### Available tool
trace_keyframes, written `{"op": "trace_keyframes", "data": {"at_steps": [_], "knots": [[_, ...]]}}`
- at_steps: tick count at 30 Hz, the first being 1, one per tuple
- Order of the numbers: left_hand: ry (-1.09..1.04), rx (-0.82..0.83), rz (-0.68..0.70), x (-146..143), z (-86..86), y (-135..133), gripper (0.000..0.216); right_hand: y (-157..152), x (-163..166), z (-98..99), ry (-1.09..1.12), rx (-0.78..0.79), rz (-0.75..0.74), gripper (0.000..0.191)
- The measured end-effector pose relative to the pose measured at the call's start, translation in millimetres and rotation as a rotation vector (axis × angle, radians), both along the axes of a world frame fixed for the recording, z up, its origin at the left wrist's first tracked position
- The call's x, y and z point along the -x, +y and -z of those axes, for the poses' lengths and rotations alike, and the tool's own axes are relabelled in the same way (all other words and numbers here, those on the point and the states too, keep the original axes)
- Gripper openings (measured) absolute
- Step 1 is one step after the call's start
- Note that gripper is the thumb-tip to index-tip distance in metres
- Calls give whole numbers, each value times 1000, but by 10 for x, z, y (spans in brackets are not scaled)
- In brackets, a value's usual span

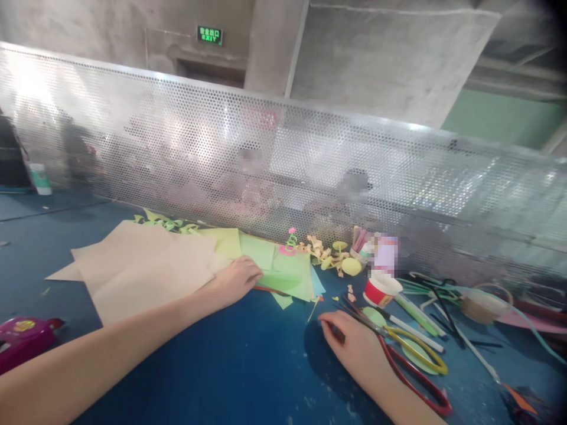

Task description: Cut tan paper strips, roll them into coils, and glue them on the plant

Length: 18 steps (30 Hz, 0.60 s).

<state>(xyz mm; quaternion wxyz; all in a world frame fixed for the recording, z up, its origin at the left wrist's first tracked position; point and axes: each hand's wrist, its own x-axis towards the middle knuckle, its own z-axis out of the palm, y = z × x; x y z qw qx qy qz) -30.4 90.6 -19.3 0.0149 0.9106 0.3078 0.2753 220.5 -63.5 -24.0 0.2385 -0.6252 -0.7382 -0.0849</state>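
Observation:
My left hand (237,278) lies on the stack of coloured paper, its curled fingers pressing the edge of a light green sheet (287,274). Beige sheets (146,268) spread out to its left. My right hand (354,348) rests on the blue table (248,360), fingers pinched together on a small dark thing I cannot make out. Right beside that hand lie red-handled scissors (411,378) and yellow-handled scissors (416,348), blades pointing toward the paper.
A red-and-white paper cup (381,290) stands behind the scissors. Paper scraps and cut-outs (330,257) lie along a perforated metal screen (283,159). White sticks, cords and a roll (481,304) clutter the right. A magenta object (24,339) sits at the left edge.

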Motion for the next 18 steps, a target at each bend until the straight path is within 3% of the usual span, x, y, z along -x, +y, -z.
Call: {"op": "trace_keyframes", "data": {"at_steps": [10, 14, 18], "knots": [[-23, 48, -107, -47, -110, 168, 33, 119, -28, -93, 68, 73, -37, 22], [52, 51, -29, -51, -125, 165, 37, 321, 16, -160, 25, 10, -94, 26], [147, 8, 63, -52, -107, 116, 33, 526, 104, -175, -65, 80, -145, 29]]}}
